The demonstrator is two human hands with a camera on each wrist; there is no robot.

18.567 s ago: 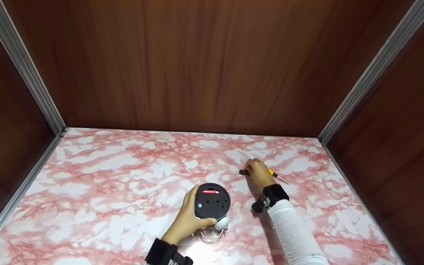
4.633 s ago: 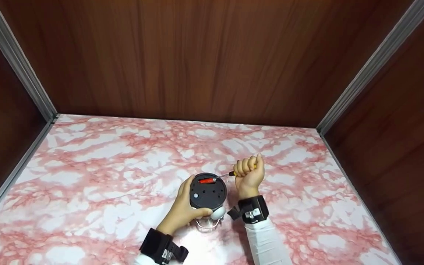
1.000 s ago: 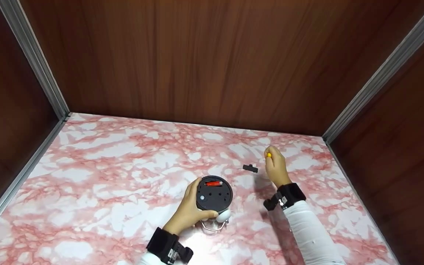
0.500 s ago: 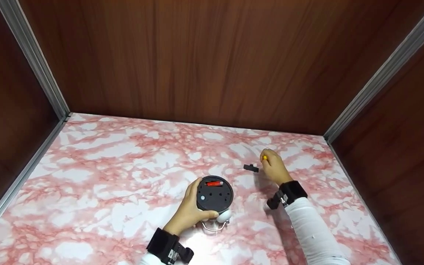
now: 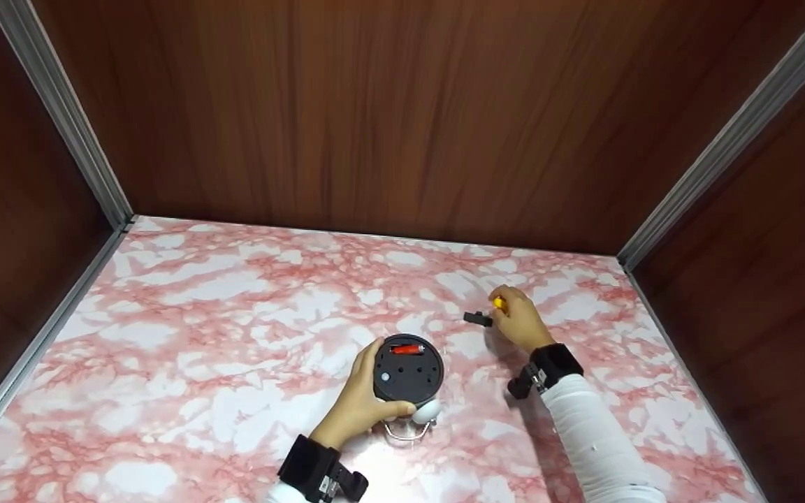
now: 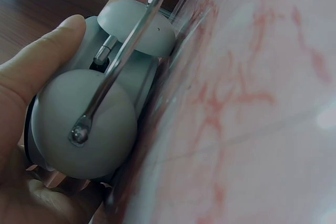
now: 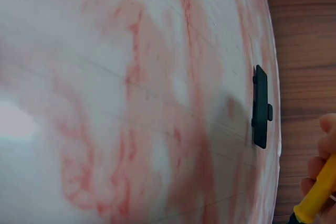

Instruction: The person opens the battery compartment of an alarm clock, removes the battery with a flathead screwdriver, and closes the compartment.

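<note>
My left hand grips a twin-bell alarm clock lying with its black back upward. One end of a red battery sits raised in the uncovered battery slot. The left wrist view shows the rounded bells, the metal handle and my thumb along the case. My right hand holds a screwdriver by its yellow handle, low over the table to the right of the clock. Just left of that hand lies the black battery cover. The screwdriver's shaft is out of sight.
The table has a pink-and-white marbled top. Dark wood panels rise behind it and on both sides, joined by grey metal posts at the corners.
Earlier the screwdriver tip was at the battery's end; since then my right hand has carried it away rightward. Over the last second that hand has shifted slightly left and lower, towards the cover.
</note>
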